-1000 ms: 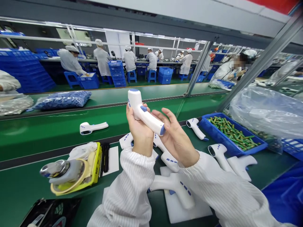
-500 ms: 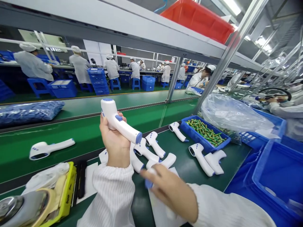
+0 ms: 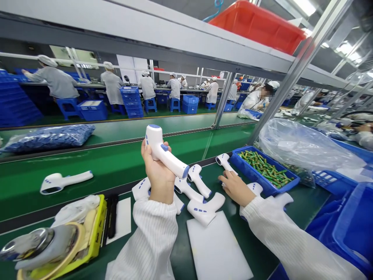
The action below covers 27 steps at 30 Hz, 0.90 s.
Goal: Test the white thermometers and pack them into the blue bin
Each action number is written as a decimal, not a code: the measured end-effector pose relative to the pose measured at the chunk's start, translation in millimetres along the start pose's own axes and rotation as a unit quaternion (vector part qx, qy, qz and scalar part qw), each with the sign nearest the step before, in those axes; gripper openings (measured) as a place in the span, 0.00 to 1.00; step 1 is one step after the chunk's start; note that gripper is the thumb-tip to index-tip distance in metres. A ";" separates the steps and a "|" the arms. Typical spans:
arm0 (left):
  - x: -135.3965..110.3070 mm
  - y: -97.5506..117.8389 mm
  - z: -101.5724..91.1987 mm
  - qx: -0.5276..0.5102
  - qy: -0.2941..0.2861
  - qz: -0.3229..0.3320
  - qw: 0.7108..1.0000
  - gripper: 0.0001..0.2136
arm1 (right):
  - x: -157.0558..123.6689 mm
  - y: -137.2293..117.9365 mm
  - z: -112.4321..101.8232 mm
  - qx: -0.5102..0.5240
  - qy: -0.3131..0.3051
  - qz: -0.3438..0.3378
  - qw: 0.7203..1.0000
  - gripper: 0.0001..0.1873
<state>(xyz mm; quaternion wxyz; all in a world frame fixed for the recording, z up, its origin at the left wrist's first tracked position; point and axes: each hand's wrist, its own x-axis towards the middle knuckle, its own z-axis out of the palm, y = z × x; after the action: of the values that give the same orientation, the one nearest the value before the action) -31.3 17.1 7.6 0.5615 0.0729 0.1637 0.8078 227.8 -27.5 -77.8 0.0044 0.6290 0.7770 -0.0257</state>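
Observation:
My left hand (image 3: 159,171) is raised over the bench, its fingers wrapped round a white infrared thermometer (image 3: 166,153) with blue trim. The head points up and the handle slants down to the right. Out to the right, my right hand (image 3: 237,188) reaches over the bench with loosely bent fingers. Its fingertips are beside the handle end of another thermometer (image 3: 223,160); whether they touch it is unclear, and the thumb is hidden. Several more thermometers lie between the hands, one of them (image 3: 205,208) resting against a white pad (image 3: 218,249).
A blue bin of green batteries (image 3: 264,168) stands at the right behind a clear plastic bag (image 3: 305,146). A lone thermometer (image 3: 64,182) lies on the green belt (image 3: 116,163). A yellow tray (image 3: 100,229) is at the left. A metal post (image 3: 300,74) and shelf frame the bench.
My right hand has moved right and away from me, from over the pad to the thermometer near the battery bin. A thermometer now lies uncovered by the pad. The left hand still holds its thermometer.

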 end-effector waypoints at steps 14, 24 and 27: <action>8.4 -12.3 -13.2 0.403 -0.125 0.071 0.904 0.35 | -3.4 7.5 -15.3 0.289 -0.134 -0.163 0.934 0.17; 69.3 -33.9 -81.9 0.485 -0.008 -0.015 0.875 0.23 | 52.1 -41.9 -95.2 0.604 0.157 -0.063 0.779 0.18; 85.3 -38.1 -101.4 0.454 0.022 -0.025 0.890 0.26 | 76.9 -81.3 -99.3 0.665 0.147 -0.066 0.729 0.20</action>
<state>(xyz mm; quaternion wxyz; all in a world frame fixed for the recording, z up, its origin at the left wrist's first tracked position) -58.8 90.0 -106.1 0.4831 0.2978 0.5267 0.6328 134.8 35.3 21.1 -0.5314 0.4136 0.5915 -0.4435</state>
